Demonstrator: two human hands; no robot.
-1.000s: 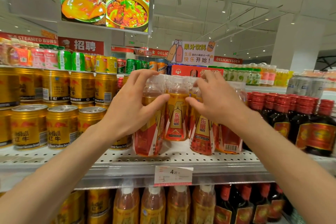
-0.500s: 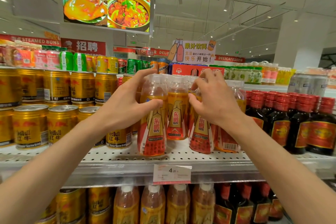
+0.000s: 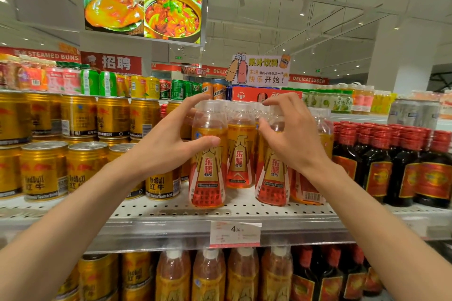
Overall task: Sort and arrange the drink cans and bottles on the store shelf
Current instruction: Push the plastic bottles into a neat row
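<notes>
White perforated metal shelf [image 3: 244, 209], orange plastic drink bottles standing upright.
We are curling our left hand [image 3: 168, 144] round the front-left bottle [image 3: 208, 166]; right hand [image 3: 291, 139] hovering spread at 3 o'clock.

light: bright, even, cast by ceiling spotlights [image 3: 302, 13] | glare: seen on gold can lids [image 3: 44, 145] | shadows: soft | blur: slight overall | distortion: wide-angle bending at edges, forearms stretched
</notes>
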